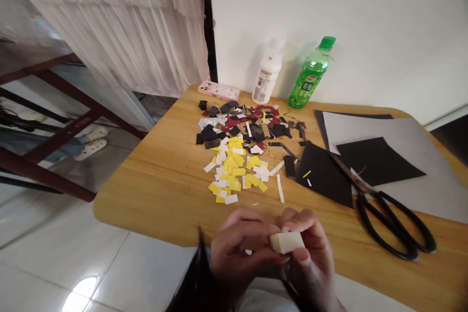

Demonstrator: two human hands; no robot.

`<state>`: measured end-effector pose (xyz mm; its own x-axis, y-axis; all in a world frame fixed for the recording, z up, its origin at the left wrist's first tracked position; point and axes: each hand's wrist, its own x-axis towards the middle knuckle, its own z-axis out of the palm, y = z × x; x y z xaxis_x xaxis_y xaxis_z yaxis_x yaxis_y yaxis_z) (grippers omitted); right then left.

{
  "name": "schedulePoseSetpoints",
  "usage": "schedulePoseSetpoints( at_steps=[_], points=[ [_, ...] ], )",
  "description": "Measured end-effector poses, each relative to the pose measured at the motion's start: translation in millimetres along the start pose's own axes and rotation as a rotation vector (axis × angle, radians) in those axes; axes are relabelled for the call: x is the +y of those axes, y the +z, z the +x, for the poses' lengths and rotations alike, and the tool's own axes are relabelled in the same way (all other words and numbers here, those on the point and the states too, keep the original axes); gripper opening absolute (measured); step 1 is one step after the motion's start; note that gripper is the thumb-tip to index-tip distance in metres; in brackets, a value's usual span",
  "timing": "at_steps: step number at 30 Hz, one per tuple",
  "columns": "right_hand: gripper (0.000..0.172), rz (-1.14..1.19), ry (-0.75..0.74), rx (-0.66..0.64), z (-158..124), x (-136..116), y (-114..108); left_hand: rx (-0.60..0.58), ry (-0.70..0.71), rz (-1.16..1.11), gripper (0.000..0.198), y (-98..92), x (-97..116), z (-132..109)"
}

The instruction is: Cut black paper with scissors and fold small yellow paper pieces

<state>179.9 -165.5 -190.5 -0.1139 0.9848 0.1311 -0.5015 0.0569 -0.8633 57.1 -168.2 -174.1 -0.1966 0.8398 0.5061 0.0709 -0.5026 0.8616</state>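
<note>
A small stack of white and cream paper pieces [288, 242] is held between both hands over the table's front edge. My left hand [241, 246] pinches the stack's left end between thumb and fingers. On the right side, my right hand [310, 253] grips the same stack, its thumb at the lower corner and fingers above. Just beyond the hands lies a loose pile of yellow and white paper pieces [234, 165]. Behind that pile are scattered black, red, grey and brown scraps [252, 122].
Black-handled scissors [380, 209] lie at the right across black paper [325, 175] and a grey sheet [438, 170]. At the wooden table's [146, 185] back stand a green bottle [309, 78] and a white bottle [267, 78], beside a pink phone [218, 90]. Another person's shoes [91, 150] show at left.
</note>
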Motion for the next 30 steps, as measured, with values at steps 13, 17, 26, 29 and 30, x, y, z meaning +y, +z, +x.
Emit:
schedulePoseSetpoints(
  at_steps=[13, 17, 26, 29, 30],
  points=[
    [0.025, -0.570, -0.458, -0.278, 17.6, -25.9, -19.0, -0.314, -0.456, -0.333, 0.053, 2.8, 1.6, -5.4],
    [0.030, -0.636, -0.465, -0.347, 25.4, -32.7, -21.8, -0.367, -0.429, -0.095, 0.054, 2.1, 8.1, -1.1],
    [0.036, -0.510, -0.195, -0.314, 18.7, -34.9, -22.7, -0.292, -0.459, -0.173, 0.053, 5.9, 0.8, -8.1],
    [0.029, -0.407, -0.044, -0.266, 13.7, -34.1, -18.6, -0.252, -0.464, -0.193, 0.054, 6.5, 1.5, -8.5],
    [0.028, -0.395, -0.022, -0.258, 12.9, -33.0, -16.7, -0.242, -0.453, -0.176, 0.054, 6.7, 1.6, -8.7]
  ],
)
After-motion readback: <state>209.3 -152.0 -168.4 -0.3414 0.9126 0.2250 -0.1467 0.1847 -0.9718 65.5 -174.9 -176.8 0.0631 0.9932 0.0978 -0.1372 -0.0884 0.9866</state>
